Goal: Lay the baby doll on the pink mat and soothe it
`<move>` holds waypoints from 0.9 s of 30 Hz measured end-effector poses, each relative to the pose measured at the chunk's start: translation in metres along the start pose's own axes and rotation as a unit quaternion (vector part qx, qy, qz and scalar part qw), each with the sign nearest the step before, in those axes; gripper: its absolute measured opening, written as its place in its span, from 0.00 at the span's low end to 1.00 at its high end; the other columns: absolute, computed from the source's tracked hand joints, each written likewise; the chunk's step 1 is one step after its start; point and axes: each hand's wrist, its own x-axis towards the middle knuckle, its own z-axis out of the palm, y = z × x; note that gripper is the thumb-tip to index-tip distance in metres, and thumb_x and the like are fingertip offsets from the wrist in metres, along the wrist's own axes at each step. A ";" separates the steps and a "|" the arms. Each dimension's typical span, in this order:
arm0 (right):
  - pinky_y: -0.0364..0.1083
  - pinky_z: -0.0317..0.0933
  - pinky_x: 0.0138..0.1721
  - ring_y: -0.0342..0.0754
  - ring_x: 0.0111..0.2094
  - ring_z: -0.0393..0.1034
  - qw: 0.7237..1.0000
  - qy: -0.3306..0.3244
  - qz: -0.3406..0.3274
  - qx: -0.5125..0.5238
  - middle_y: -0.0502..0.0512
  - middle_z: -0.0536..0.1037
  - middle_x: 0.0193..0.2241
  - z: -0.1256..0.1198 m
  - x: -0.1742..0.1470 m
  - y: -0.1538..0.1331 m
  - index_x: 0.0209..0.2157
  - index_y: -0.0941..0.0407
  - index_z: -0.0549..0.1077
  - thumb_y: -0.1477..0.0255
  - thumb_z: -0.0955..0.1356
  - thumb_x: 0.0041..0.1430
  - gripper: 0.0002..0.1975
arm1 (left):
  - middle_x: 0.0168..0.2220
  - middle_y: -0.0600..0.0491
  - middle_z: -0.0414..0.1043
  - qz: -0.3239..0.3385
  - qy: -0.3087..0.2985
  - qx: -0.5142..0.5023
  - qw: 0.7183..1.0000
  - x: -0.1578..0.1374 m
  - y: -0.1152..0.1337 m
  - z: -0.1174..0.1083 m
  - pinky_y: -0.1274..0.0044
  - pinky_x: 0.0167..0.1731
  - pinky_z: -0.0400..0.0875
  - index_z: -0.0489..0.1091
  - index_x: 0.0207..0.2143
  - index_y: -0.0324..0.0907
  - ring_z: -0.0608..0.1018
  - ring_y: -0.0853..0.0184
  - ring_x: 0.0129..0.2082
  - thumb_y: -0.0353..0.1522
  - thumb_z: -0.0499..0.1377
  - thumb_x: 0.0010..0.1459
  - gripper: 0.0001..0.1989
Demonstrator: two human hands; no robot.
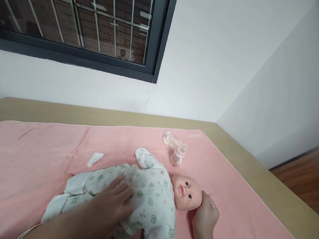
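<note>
A baby doll [155,191] in a white printed sleepsuit lies on its back on a pink mat [38,155], head to the right. My left hand [113,203] rests flat on the doll's belly, fingers spread a little. My right hand [206,216] cups the near side of the doll's bare head [186,193], fingers touching it. Neither hand grips anything. The doll's near arm is partly hidden below the frame edge.
A small baby bottle [177,155] and a clear packet [170,139] lie on the mat beyond the doll's head. A small white sock [94,159] lies to the left. The tan table [279,199] ends at right; white walls and a dark window stand behind.
</note>
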 end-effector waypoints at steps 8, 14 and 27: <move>0.43 0.57 0.22 0.42 0.25 0.58 1.000 -0.019 0.011 0.016 0.47 0.62 0.22 -0.002 0.002 0.004 0.23 0.56 0.63 0.59 0.72 0.47 0.18 | 0.29 0.58 0.67 0.077 0.065 0.018 0.995 0.012 0.001 -0.004 0.63 0.59 0.50 0.60 0.25 0.45 0.69 0.62 0.36 0.22 0.57 0.51 0.11; 0.42 0.57 0.22 0.42 0.26 0.57 0.999 -0.033 0.003 0.005 0.47 0.63 0.23 0.000 0.002 0.001 0.24 0.57 0.65 0.59 0.71 0.48 0.17 | 0.39 0.54 0.72 0.028 0.065 0.042 0.997 0.033 -0.033 -0.007 0.56 0.55 0.52 0.66 0.29 0.44 0.70 0.59 0.45 0.15 0.51 0.43 0.17; 0.40 0.54 0.23 0.40 0.26 0.54 0.999 -0.041 -0.012 0.023 0.46 0.58 0.21 -0.001 0.002 -0.001 0.23 0.56 0.60 0.61 0.70 0.49 0.18 | 0.38 0.52 0.72 -0.024 0.077 0.021 0.996 0.068 -0.010 0.032 0.71 0.36 0.63 0.71 0.41 0.45 0.71 0.63 0.36 0.22 0.50 0.61 0.14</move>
